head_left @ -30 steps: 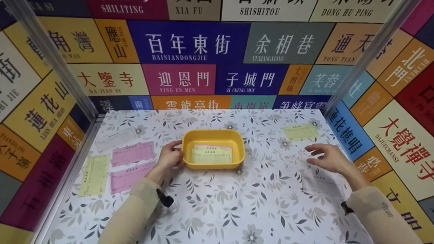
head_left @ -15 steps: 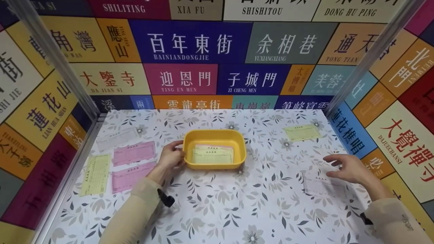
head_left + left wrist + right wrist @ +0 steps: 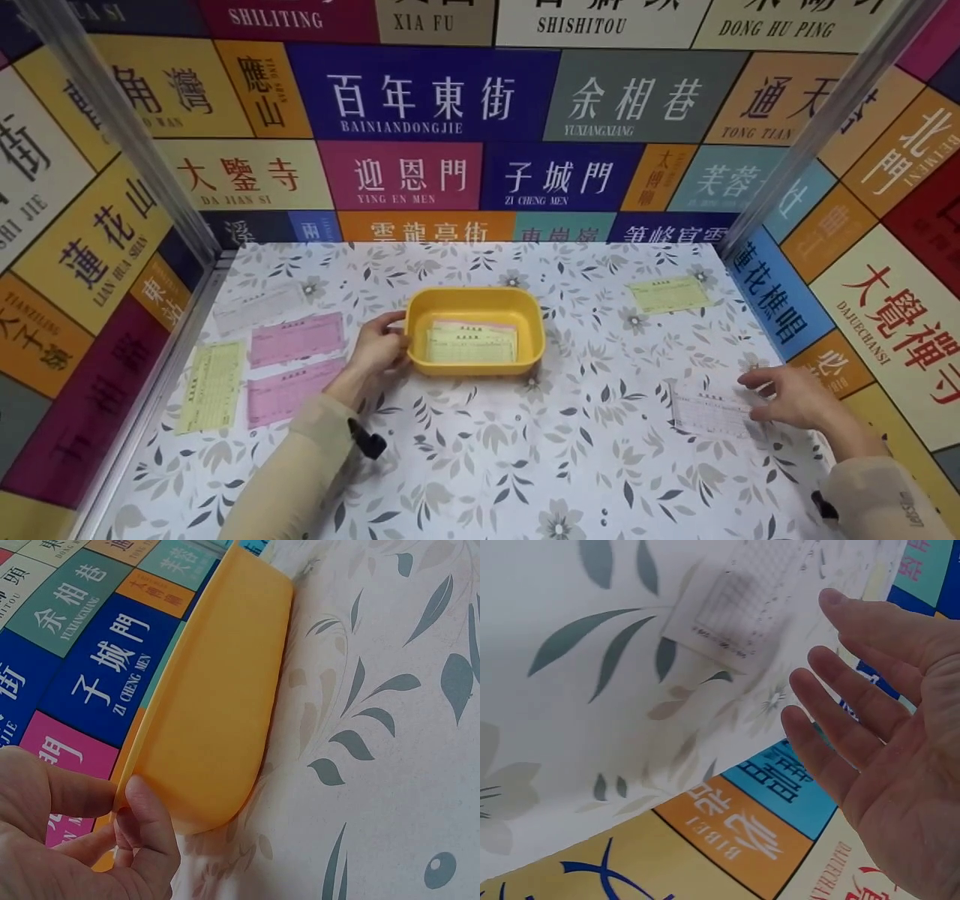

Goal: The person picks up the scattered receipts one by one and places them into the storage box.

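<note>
Yellow is what your L hand has hold of: thumb & curled fingers pinch the tray by the rim at its L end. Your R hand grips nothing; fingers are spread apart, palm showing in the R wrist view. In the head view its fingertips are at the R edge of the white slip; can't tell if they touch it.

Tray sits flat approx mid-table, w/ stacked slips inside, yellow-green on top & a pink edge showing behind. L of your L hand: two pink slips, one nearer you, one farther. Past them, a yellow-green slip lies lengthwise; a pale slip is nr the far L corner. Far R, a yellow slip lies well apart from the tray.

Table cover is white w/ leaf & flower print. Coloured wall panels w/ Chinese chars stand on 3 sides, incl. behind the tray.
</note>
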`<control>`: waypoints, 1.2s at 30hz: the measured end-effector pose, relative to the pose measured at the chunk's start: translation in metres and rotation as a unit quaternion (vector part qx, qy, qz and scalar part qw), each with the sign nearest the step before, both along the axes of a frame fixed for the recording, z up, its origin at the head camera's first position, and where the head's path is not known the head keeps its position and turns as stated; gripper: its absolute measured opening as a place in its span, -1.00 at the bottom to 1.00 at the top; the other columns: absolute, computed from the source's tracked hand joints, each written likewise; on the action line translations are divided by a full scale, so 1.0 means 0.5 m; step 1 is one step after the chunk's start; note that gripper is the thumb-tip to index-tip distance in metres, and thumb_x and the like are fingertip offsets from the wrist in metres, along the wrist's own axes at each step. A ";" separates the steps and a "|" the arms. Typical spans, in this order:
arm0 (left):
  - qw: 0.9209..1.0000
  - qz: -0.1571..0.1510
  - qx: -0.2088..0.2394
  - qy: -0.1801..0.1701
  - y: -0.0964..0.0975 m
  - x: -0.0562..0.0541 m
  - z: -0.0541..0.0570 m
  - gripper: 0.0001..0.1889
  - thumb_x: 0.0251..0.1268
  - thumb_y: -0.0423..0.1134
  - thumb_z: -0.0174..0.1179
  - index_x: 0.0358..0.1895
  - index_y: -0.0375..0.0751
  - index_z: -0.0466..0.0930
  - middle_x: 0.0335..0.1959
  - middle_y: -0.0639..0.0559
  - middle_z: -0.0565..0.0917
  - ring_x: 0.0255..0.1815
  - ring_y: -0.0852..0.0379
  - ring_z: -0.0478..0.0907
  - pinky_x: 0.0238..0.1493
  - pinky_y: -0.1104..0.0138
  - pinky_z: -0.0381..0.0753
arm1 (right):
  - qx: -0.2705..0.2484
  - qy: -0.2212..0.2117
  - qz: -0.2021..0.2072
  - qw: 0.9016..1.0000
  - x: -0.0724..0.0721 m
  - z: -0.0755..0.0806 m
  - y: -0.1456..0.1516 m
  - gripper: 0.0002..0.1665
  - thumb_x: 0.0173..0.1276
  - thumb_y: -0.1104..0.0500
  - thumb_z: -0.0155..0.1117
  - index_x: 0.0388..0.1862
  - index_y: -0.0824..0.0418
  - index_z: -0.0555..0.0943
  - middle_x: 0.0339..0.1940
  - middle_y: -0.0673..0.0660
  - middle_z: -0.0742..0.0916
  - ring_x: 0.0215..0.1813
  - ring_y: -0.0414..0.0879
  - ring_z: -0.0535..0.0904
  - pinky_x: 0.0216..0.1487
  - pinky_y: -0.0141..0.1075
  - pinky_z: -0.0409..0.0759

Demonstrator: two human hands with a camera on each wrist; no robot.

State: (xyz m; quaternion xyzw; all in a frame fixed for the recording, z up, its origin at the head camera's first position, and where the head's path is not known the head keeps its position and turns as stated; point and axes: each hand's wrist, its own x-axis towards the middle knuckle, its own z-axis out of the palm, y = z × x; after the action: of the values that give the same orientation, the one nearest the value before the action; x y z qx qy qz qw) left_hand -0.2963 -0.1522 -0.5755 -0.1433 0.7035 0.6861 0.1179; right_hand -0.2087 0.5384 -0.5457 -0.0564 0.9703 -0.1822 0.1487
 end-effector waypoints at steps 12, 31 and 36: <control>1.000 -0.005 -0.023 -0.009 0.000 -0.001 0.004 -0.24 0.36 -0.54 0.16 0.66 -0.13 0.48 0.24 -0.26 0.61 -0.45 0.22 0.54 -0.34 0.33 0.62 | 0.024 0.008 -0.018 1.000 0.009 -0.028 0.013 -0.24 0.15 0.13 0.76 0.35 0.25 0.75 0.15 0.35 0.79 0.13 0.26 0.66 0.11 0.15 0.70; 1.000 -0.003 -0.011 -0.004 0.001 0.000 0.003 -0.25 0.36 -0.56 0.16 0.65 -0.17 0.49 0.16 -0.29 0.65 -0.49 0.21 0.52 -0.34 0.30 0.62 | 0.016 -0.041 -0.041 0.998 -0.007 -0.042 0.011 -0.49 0.25 0.19 0.65 0.20 0.10 0.76 0.02 0.23 0.76 0.05 0.14 0.60 -0.01 -0.14 0.62; 1.000 -0.001 -0.005 0.009 0.001 0.000 0.000 -0.25 0.31 -0.58 0.12 0.62 -0.22 0.51 0.01 -0.21 0.64 -0.55 0.22 0.44 -0.43 0.35 0.51 | 0.024 -0.012 -0.024 0.999 -0.005 -0.046 0.011 -0.55 0.16 0.23 0.63 0.07 0.12 0.80 -0.13 0.16 0.74 -0.04 0.11 0.57 -0.10 -0.16 0.48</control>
State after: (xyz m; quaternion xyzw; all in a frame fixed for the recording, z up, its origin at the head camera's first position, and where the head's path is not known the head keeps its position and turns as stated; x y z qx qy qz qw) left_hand -0.2961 -0.1517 -0.5754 -0.1372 0.7080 0.6837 0.1117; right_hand -0.2111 0.5437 -0.5688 -0.0277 0.9736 -0.1627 0.1578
